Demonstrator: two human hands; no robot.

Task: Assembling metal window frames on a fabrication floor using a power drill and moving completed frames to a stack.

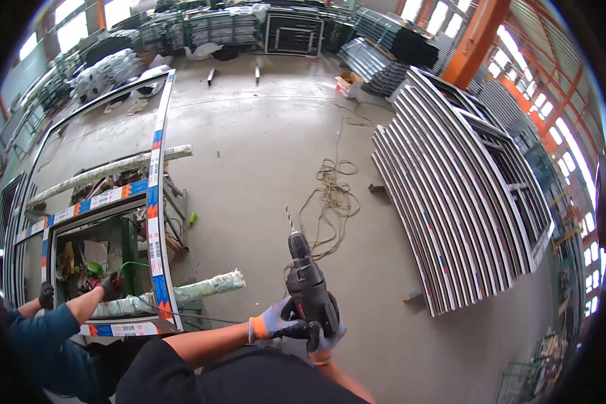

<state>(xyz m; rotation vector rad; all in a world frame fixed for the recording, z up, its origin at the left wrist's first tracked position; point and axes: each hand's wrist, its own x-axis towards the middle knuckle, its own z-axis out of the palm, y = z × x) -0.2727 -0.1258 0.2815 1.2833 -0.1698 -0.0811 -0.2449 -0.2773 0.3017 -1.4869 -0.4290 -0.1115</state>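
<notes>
In front of my body I hold a black power drill with a long metal bit pointing up and away. My left hand, in a grey, orange and black work glove, is closed against the drill's left side. My right hand, gloved alike, closes round its lower rear part. The drill body hides some fingers of both hands. To the left, apart from the drill, a large metal window frame with blue, white and orange tape rests on wrapped support bars.
A co-worker in a dark teal top reaches gloved hands into the frame at left. A long tangled cord lies on the floor ahead. Many stacked metal frames lean at right, by an orange column. More stacks line the back.
</notes>
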